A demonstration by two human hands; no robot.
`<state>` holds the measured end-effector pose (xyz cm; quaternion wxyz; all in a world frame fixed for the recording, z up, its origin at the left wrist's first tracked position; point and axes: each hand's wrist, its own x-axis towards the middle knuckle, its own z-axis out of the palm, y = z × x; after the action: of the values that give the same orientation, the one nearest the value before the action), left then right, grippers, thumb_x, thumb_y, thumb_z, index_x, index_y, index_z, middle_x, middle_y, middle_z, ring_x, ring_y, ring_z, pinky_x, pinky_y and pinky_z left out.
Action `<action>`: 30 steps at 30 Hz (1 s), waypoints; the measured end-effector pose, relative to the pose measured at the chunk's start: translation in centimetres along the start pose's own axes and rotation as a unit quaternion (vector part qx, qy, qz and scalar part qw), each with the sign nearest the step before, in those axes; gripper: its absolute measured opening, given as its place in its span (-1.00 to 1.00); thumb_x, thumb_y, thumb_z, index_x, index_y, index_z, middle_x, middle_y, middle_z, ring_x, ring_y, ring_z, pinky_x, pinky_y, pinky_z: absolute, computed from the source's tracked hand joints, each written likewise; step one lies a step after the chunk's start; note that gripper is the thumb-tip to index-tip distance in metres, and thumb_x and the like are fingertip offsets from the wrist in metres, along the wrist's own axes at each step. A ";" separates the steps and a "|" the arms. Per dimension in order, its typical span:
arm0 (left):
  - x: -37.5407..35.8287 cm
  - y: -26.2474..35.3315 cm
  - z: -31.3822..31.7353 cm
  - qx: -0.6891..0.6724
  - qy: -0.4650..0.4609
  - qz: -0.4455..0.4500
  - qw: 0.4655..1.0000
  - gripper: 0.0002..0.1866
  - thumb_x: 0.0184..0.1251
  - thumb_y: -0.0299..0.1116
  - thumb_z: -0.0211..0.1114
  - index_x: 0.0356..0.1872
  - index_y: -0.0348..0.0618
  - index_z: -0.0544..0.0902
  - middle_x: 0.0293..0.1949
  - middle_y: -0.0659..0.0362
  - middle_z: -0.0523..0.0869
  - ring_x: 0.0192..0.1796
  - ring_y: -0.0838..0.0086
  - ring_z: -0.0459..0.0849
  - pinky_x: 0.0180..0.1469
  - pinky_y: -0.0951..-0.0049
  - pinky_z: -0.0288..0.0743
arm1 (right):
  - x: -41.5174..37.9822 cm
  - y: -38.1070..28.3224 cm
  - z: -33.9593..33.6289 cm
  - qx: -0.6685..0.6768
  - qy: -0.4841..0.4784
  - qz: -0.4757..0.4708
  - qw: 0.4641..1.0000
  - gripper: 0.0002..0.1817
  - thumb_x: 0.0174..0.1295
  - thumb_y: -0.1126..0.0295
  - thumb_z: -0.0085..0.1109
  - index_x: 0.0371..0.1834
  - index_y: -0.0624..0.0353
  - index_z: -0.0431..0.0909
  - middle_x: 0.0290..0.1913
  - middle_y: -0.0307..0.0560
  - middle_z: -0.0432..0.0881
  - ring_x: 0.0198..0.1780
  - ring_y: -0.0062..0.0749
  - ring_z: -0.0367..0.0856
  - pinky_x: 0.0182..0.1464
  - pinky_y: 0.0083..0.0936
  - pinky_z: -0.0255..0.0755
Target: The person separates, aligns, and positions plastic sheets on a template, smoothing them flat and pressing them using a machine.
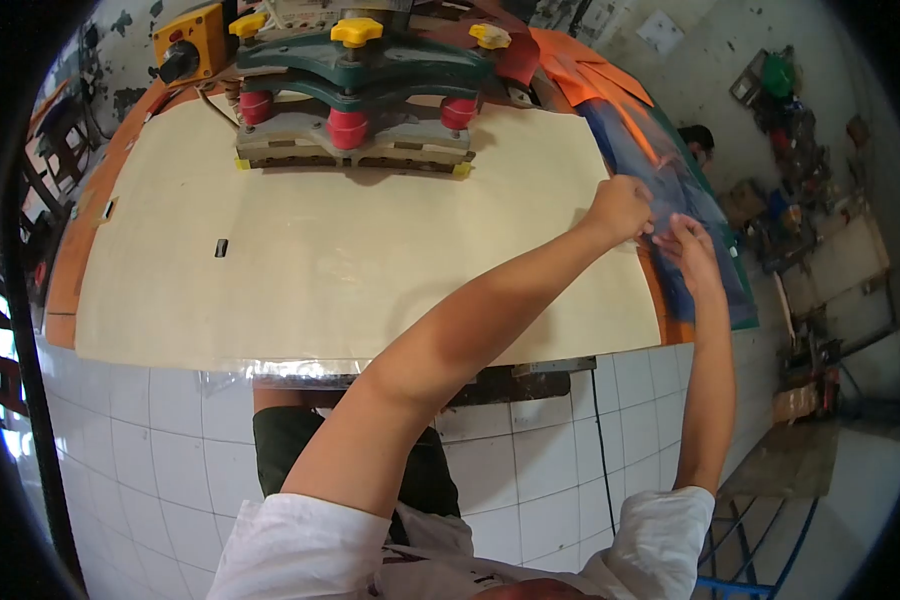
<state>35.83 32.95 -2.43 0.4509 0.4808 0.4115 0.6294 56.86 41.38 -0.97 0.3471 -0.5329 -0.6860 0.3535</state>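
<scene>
Head view, looking down over a pale work surface [370, 260] fronted with white tiles [170, 450]. Both hands meet at the right-hand edge of the surface, on a sheet of thin blue-tinted transparent film [705, 245] that runs along that edge over orange material [580, 65]. The left hand [620, 207] is closed to a loose fist with its fingertips pinched on the near margin of the film; the right hand [688, 250] lies just beside it, fingers bent and pressed on or gripping the same sheet (whether thumb and fingers fully enclose the film cannot be told from this angle). The film shows glare and soft wrinkles, which suggests a light, limp, slippery material that will sag, cling and crease rather than hold its own shape; it is probably liable to stretch or tear if pulled at a single point. Judged from this, the sound place to take hold is along the free edge or at a corner, with the two hands set apart so that the pull is spread and the sheet stays flat. At the far side of the surface stands a green clamping fixture [355, 65] with yellow knobs [356, 32] and red cylindrical feet [347, 128], well apart from the hands, beside a yellow switch box [192, 40]. Another person's head [698, 140] shows beyond the film, near a cluttered workshop wall
</scene>
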 end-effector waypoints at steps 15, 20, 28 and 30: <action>-0.2 -0.4 -7.3 -0.387 0.270 0.005 0.881 -0.70 0.56 -0.51 -0.12 0.20 -0.38 0.39 0.09 -0.24 0.64 0.04 0.16 0.76 0.07 0.30 0.70 | 5.4 8.6 -12.5 -0.313 0.110 0.114 0.936 -0.72 0.29 0.25 0.33 -0.09 0.23 0.75 -0.22 0.03 0.69 -0.31 -0.25 0.63 -0.31 -0.27 0.45; -2.0 -0.2 -7.1 -0.299 0.224 0.022 0.927 -0.67 0.57 -0.51 -0.17 0.24 -0.44 0.33 0.12 -0.28 0.61 0.10 0.09 0.72 0.20 0.20 0.64 | 5.2 3.7 -4.2 -0.385 0.125 -0.100 0.909 -0.24 0.21 0.11 0.39 0.42 0.29 0.42 0.43 0.29 0.41 0.49 0.17 0.32 0.49 -0.10 0.22; -4.0 1.3 -7.9 -0.223 0.194 -0.008 0.955 -0.72 0.60 -0.44 -0.13 0.14 -0.38 0.42 0.05 -0.19 0.67 0.04 0.18 0.75 0.15 0.29 0.65 | 13.1 5.1 5.2 -0.459 -0.019 -0.112 0.881 -0.08 0.35 -0.17 0.16 0.68 -0.15 -0.03 0.69 0.06 -0.09 0.66 0.16 -0.08 0.60 0.12 -0.05; -4.7 2.3 -8.4 -0.221 0.192 0.010 0.956 -0.73 0.61 -0.42 -0.11 0.12 -0.38 0.43 0.05 -0.19 0.68 0.04 0.18 0.76 0.15 0.28 0.66 | 14.0 5.6 6.1 -0.455 -0.034 -0.111 0.883 -0.09 0.38 -0.21 0.09 0.69 -0.26 -0.10 0.71 0.00 -0.16 0.67 0.17 -0.14 0.60 0.22 -0.10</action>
<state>27.88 27.14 -3.04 0.4519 0.2433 0.3362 0.7897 51.67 55.34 -7.48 0.0800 -0.5404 -0.8374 -0.0209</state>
